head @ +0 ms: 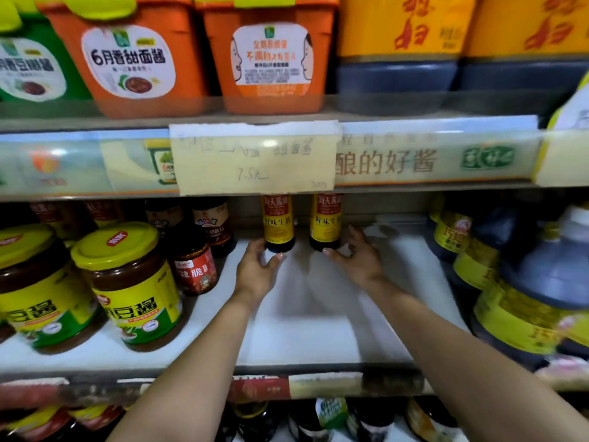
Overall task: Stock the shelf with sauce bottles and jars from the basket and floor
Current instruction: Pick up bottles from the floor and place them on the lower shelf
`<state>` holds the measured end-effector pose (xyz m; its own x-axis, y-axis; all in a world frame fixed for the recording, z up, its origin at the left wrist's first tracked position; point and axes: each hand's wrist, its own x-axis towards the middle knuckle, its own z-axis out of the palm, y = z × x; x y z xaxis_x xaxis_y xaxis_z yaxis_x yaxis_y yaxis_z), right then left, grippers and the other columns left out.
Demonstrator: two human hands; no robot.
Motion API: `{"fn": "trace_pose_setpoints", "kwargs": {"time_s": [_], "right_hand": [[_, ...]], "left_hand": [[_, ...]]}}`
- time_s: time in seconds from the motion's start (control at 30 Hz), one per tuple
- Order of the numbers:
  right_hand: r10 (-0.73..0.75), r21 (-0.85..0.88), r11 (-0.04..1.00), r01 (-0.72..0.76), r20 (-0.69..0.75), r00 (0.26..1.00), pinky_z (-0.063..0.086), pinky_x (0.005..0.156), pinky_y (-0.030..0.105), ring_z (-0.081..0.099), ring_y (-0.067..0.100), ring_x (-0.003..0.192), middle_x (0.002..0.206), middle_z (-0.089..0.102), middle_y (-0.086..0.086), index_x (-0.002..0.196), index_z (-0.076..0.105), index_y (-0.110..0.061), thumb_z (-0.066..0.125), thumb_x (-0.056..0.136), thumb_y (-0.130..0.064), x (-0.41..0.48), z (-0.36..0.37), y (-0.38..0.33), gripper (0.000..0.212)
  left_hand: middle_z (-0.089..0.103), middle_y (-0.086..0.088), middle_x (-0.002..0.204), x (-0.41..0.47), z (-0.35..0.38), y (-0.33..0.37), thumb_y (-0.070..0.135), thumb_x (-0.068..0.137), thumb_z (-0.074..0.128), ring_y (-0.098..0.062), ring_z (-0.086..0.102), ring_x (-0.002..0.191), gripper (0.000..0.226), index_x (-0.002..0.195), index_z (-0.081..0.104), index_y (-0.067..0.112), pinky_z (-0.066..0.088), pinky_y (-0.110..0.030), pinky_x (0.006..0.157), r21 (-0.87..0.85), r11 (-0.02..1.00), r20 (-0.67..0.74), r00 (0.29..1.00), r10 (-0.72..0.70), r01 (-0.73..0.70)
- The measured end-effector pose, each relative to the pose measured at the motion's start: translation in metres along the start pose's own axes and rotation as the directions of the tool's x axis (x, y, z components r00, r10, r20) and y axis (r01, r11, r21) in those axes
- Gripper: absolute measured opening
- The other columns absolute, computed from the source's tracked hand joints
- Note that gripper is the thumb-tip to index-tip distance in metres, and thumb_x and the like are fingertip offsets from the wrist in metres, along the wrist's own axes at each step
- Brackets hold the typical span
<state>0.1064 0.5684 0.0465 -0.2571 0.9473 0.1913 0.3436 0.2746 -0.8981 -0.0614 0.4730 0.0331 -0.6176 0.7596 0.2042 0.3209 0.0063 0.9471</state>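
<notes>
Two dark soy sauce bottles with yellow and red labels stand upright side by side at the back of the white middle shelf (302,314). Their necks are hidden behind the paper price tag. My left hand (258,267) is at the base of the left bottle (278,223). Its fingers are apart, curved beside the bottle's left side, with the thumb just in front. My right hand (358,260) is spread at the base of the right bottle (325,223), thumb tip by the front and fingers to the right. Neither hand is closed around a bottle.
Yellow-lidded bean paste jars (134,285) and a small chilli jar (196,266) fill the shelf's left side. Large dark soy sauce jugs (529,291) crowd the right. Orange tubs (271,52) sit on the shelf above. More bottles (325,419) stand on the shelf below.
</notes>
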Motion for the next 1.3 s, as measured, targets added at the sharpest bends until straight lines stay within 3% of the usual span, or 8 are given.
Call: {"fn": "trace_pose_setpoints", "kwargs": {"time_s": [0.13,0.27,0.43,0.53,0.63,0.77,1.07,1.3], "right_hand": [[0.052,-0.063,0.997,-0.054,-0.031,0.998,0.036,0.086,0.017,0.052,0.026,0.119,0.132,0.053,0.012,0.135,0.043,-0.013,0.071,0.08,-0.026,-0.042,-0.016,-0.007,0.063],[0.098,-0.068,0.992,-0.105,-0.099,0.99,0.039,0.092,0.024,0.054,0.026,0.117,0.129,0.056,0.009,0.135,0.043,-0.017,0.07,0.081,-0.029,-0.082,-0.035,-0.017,0.061],[0.096,0.021,0.995,-0.094,-0.212,0.973,0.043,0.088,0.027,0.056,0.023,0.104,0.106,0.056,0.008,0.132,0.045,-0.011,0.07,0.081,-0.026,-0.131,-0.057,-0.033,0.059],[0.091,0.071,0.995,-0.075,-0.271,0.958,0.037,0.085,0.017,0.055,0.019,0.104,0.111,0.056,0.008,0.131,0.046,-0.01,0.07,0.081,-0.021,-0.16,-0.075,-0.037,0.056],[0.091,0.102,0.993,-0.061,-0.312,0.946,0.043,0.09,0.024,0.056,0.019,0.106,0.121,0.057,0.012,0.13,0.048,-0.012,0.071,0.08,-0.02,-0.186,-0.093,-0.034,0.055],[0.096,0.137,0.99,-0.044,-0.402,0.911,0.043,0.091,0.021,0.055,0.015,0.108,0.116,0.056,0.01,0.13,0.047,-0.011,0.07,0.081,-0.018,-0.227,-0.125,-0.021,0.055],[0.196,0.117,0.981,-0.157,-0.58,0.791,0.047,0.096,0.032,0.057,0.015,0.109,0.118,0.058,0.004,0.131,0.047,-0.02,0.07,0.08,-0.031,-0.314,-0.223,0.042,0.057],[0.31,0.163,0.948,-0.272,-0.656,0.689,0.047,0.09,0.029,0.056,0.015,0.108,0.12,0.057,0.003,0.133,0.044,-0.02,0.069,0.081,-0.034,-0.381,-0.312,0.108,0.06]], "left_hand": [[0.06,-0.017,0.117,-0.03,-0.007,0.009,-0.001,0.082,0.063,-0.033,0.054,0.115,0.028,0.108,0.053,0.004,0.042,-0.033,0.094,-0.057,0.998,0.056,0.998,-0.001,0.004],[0.059,-0.019,0.116,-0.05,-0.012,0.029,0.0,0.081,0.064,-0.029,0.056,0.101,0.044,0.122,0.048,-0.001,0.045,-0.03,0.085,-0.025,0.999,0.139,0.99,0.028,-0.024],[0.054,-0.009,0.103,-0.084,-0.009,0.057,-0.005,0.08,0.063,-0.02,0.054,0.08,0.05,0.125,0.042,0.001,0.045,-0.006,0.057,-0.125,0.99,0.251,0.963,0.095,-0.065],[0.055,-0.012,0.108,-0.102,0.001,0.071,-0.002,0.081,0.064,-0.009,0.055,0.075,0.05,0.125,0.042,0.001,0.046,-0.009,0.062,-0.152,0.981,0.312,0.935,0.166,-0.124],[0.054,-0.006,0.105,-0.124,0.016,0.085,0.001,0.081,0.064,-0.004,0.053,0.076,0.048,0.125,0.043,0.004,0.046,-0.006,0.064,-0.204,0.968,0.372,0.903,0.216,-0.147],[0.056,-0.011,0.11,-0.166,0.045,0.099,0.004,0.081,0.066,-0.017,0.056,0.082,0.049,0.124,0.044,0.006,0.049,-0.034,0.083,-0.26,0.957,0.494,0.834,0.246,-0.129],[0.058,-0.009,0.1,-0.267,0.149,0.129,-0.001,0.082,0.062,-0.008,0.056,0.078,0.041,0.12,0.046,0.002,0.048,-0.011,0.07,-0.343,0.935,0.694,0.644,0.32,-0.095],[0.059,-0.006,0.098,-0.344,0.235,0.11,0.007,0.082,0.065,-0.02,0.058,0.088,0.035,0.114,0.049,0.007,0.05,-0.032,0.079,-0.222,0.973,0.814,0.539,0.218,-0.059]]}}
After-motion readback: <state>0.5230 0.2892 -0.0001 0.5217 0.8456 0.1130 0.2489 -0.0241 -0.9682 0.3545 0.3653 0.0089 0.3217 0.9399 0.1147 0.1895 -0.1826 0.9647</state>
